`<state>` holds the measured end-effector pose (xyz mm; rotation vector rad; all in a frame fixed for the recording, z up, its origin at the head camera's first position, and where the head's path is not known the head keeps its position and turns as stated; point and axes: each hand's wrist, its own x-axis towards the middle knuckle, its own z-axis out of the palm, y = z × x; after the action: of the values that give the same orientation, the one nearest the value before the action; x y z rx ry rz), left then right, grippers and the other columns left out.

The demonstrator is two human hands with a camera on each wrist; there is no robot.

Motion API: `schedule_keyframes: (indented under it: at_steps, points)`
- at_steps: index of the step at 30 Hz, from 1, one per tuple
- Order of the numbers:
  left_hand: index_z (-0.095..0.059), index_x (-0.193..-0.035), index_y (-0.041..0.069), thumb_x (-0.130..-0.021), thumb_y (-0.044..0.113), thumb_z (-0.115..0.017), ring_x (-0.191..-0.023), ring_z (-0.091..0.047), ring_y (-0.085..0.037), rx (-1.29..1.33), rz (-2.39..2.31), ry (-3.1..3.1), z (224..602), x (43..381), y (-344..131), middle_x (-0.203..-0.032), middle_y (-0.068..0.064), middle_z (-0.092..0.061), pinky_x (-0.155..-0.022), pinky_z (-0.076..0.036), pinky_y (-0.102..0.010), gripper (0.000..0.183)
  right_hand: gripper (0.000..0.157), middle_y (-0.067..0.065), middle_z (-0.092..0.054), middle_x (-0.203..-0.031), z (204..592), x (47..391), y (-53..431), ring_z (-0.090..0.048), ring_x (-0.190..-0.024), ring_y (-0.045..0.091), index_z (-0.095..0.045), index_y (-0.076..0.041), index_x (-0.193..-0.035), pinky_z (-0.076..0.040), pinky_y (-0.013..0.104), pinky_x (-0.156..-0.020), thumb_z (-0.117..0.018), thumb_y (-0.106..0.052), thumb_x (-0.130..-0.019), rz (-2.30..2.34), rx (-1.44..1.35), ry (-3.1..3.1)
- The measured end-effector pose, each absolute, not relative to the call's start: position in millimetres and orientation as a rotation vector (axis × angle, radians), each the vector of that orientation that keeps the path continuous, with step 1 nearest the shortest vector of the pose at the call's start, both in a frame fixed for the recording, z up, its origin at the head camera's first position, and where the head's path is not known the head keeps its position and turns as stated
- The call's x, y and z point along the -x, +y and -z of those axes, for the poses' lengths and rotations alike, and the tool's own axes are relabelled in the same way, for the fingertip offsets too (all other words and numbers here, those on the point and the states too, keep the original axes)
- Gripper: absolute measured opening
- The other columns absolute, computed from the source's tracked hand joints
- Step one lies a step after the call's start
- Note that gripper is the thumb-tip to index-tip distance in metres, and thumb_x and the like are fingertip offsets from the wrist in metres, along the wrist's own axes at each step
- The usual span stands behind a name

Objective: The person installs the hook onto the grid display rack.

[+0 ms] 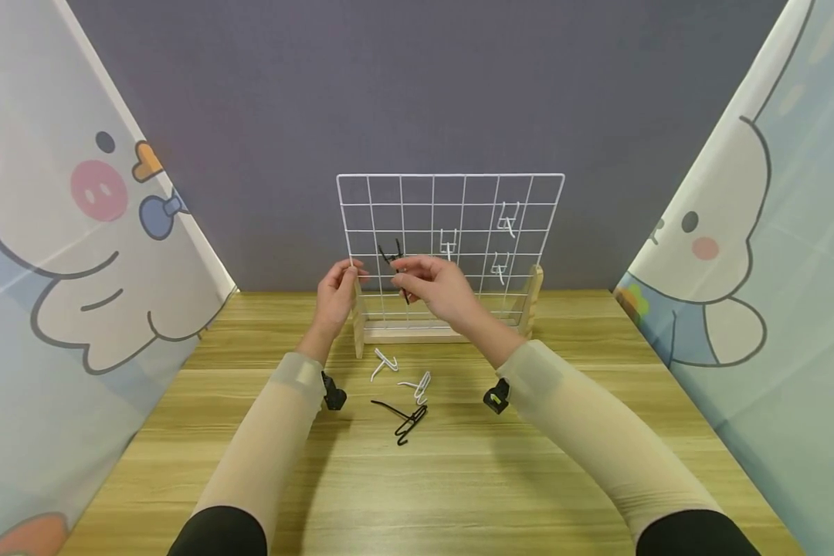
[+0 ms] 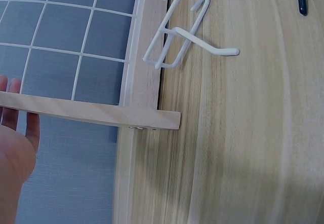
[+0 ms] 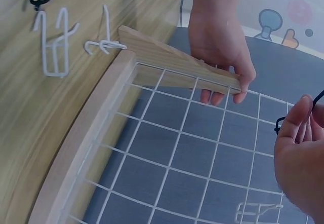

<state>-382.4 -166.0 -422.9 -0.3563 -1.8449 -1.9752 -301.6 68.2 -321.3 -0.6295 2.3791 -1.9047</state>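
A white wire grid panel (image 1: 452, 175) stands upright in a wooden base (image 1: 417, 337). My left hand (image 1: 336, 293) grips the top of its left wooden side post (image 1: 358, 324), fingers reaching behind it in the right wrist view. Between thumb and fingers, my right hand (image 1: 439, 290) pinches a black wire hook (image 1: 391, 254), held at the left-middle part of the grid. Whether that hook touches the wires I cannot tell. White hooks hang on the grid: one upper right (image 1: 506, 222), a lower one (image 1: 500, 269), and a middle one (image 1: 448, 246) partly behind my right hand.
On the wooden table (image 1: 528, 479) in front of the base lie two loose white hooks, one nearer the base (image 1: 386, 361) and one to its right (image 1: 421, 388). A black hook (image 1: 411, 420) lies closer to me. Printed curtains flank both sides; a grey wall (image 1: 452, 93) stands behind.
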Motion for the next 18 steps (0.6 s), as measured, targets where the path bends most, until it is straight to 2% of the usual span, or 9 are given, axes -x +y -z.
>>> schedule_keyframes:
  at_steps: [6, 11, 15, 18]
  points:
    - [-0.065, -0.13, -0.012, -0.116, 0.013, -0.052, -0.095, -0.074, -0.004, 0.355, 1.986, -1.847, 423.2, 382.7, -165.7, -0.121, -0.039, -0.069, -0.097, -0.057, -0.023, 0.031, 0.028, 0.006, -0.078, -0.104, 314.7, 307.8, 59.6, -0.07, -0.087, 0.016, -0.076, -0.014, -0.133, -0.06, 0.026, -0.079, -0.075, -0.019, -0.106, 1.961, 0.578, 2.371]
    - [-0.063, -0.13, -0.013, -0.116, 0.011, -0.052, -0.096, -0.074, -0.006, 0.36, 2.006, -1.83, 423.5, 383.2, -165.1, -0.119, -0.036, -0.07, -0.096, -0.056, -0.021, 0.031, 0.028, 0.005, -0.077, -0.1, 314.7, 314.3, 52.9, -0.07, -0.086, 0.018, -0.076, -0.011, -0.133, -0.06, 0.026, -0.076, -0.075, -0.015, -0.106, 2.029, 0.544, 2.354]
    - [-0.065, -0.129, -0.012, -0.115, 0.01, -0.053, -0.106, -0.076, -0.028, 0.351, 2.007, -1.823, 423.3, 383.2, -164.9, -0.117, -0.034, -0.072, -0.096, -0.057, -0.022, 0.029, 0.031, 0.005, -0.077, -0.1, 317.6, 318.8, 47.3, -0.07, -0.084, 0.016, -0.075, -0.007, -0.135, -0.059, 0.024, -0.075, -0.075, -0.013, -0.105, 2.065, 0.525, 2.345]
    - [-0.065, -0.129, -0.011, -0.115, 0.011, -0.053, -0.114, -0.072, -0.044, 0.353, 2.003, -1.828, 423.3, 383.0, -164.9, -0.118, -0.036, -0.071, -0.097, -0.057, -0.022, 0.029, 0.033, 0.009, -0.079, -0.107, 319.6, 321.2, 43.1, -0.071, -0.085, 0.012, -0.074, -0.007, -0.138, -0.06, 0.022, -0.076, -0.075, -0.014, -0.105, 2.072, 0.514, 2.359]
